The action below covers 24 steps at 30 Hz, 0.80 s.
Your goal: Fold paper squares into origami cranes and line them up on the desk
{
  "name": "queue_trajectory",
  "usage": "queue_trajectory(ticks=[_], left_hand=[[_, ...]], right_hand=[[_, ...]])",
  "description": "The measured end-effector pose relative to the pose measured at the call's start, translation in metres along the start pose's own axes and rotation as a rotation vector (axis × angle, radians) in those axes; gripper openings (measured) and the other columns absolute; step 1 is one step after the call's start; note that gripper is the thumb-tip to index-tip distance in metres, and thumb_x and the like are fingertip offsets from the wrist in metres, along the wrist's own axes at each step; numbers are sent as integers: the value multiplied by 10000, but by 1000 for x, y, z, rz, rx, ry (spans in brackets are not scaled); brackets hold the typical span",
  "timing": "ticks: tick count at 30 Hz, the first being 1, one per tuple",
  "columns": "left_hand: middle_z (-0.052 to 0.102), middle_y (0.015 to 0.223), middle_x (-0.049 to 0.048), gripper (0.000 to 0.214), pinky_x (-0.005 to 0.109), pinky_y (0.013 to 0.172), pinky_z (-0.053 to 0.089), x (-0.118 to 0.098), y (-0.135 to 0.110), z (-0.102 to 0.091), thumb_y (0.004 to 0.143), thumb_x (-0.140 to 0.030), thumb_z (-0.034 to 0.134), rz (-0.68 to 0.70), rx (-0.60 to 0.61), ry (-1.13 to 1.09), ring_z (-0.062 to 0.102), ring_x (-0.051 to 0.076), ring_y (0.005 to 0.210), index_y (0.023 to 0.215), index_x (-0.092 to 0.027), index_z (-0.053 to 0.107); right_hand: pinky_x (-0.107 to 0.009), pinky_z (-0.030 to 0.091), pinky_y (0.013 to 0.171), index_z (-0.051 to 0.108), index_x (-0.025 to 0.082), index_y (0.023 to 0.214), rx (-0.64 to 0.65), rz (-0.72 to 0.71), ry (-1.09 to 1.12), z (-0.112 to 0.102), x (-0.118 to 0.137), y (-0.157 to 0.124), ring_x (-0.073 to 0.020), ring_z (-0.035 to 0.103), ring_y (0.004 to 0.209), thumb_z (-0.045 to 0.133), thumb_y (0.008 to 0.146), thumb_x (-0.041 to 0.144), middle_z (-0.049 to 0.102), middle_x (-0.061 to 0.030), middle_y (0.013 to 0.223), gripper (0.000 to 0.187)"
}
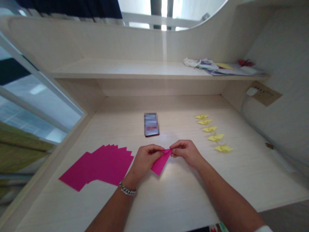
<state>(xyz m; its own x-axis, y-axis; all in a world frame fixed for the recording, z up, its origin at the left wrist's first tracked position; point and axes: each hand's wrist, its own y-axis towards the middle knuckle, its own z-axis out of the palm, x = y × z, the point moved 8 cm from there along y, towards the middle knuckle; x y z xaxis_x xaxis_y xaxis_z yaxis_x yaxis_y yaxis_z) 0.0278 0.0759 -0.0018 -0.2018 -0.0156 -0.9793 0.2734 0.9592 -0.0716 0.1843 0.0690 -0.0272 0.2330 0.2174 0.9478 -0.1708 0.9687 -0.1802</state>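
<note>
1. Magenta paper squares [106, 164]: fanned, left of grip.
2. Left hand [146, 157]: pinching folded magenta paper [159, 165].
3. Paper: between hands, seemingly mid-fold; next crease likely needs aligned edges.
4. Right hand [187, 152]: pinching paper's top corner.
5. Yellow origami cranes [210, 129]: right of grip.

Single view, head-worn, facing forward and down across the desk [116, 112] from the wearer's side. Coverage is wide. Left hand [146, 158] and right hand [185, 153] appear at close range, just below frame centre; the forearms [227, 190] enter from the bottom edge. Shelf [132, 68] crosses the upper frame, farther off; wall [287, 58] bounds the upper right.
</note>
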Motion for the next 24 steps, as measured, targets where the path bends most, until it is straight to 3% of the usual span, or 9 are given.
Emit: queue_trajectory(ticks=[8,12,18,24], left_hand=[[719,766,41,119,237,610,491,-2,0,-3,720,-180,621,34,-12,29,628,151,676,776,-175,726],[717,778,45,128,242,617,492,-1,0,-2,727,-199,622,54,-1,32,630,159,691,799,-175,724],[717,771,35,123,242,638,492,-2,-1,-4,737,-190,614,75,-12,70,629,155,698,784,-183,727],[723,809,41,157,265,686,495,-4,-3,4,749,-170,594,122,46,129,639,168,737,825,-189,730]], right_hand=[[-278,522,607,727,143,793,44,-16,-55,7,8,-3,-133,631,568,754,588,216,698,-38,630,219],[-277,514,588,732,142,772,-8,4,-86,5,7,-3,-127,612,525,744,590,213,681,-31,578,196],[-281,514,591,723,133,773,10,55,43,3,1,-4,-136,626,529,767,575,209,689,-50,603,217],[-300,510,660,716,142,831,58,62,-28,7,1,-4,-138,630,624,746,640,339,691,-48,704,276]])
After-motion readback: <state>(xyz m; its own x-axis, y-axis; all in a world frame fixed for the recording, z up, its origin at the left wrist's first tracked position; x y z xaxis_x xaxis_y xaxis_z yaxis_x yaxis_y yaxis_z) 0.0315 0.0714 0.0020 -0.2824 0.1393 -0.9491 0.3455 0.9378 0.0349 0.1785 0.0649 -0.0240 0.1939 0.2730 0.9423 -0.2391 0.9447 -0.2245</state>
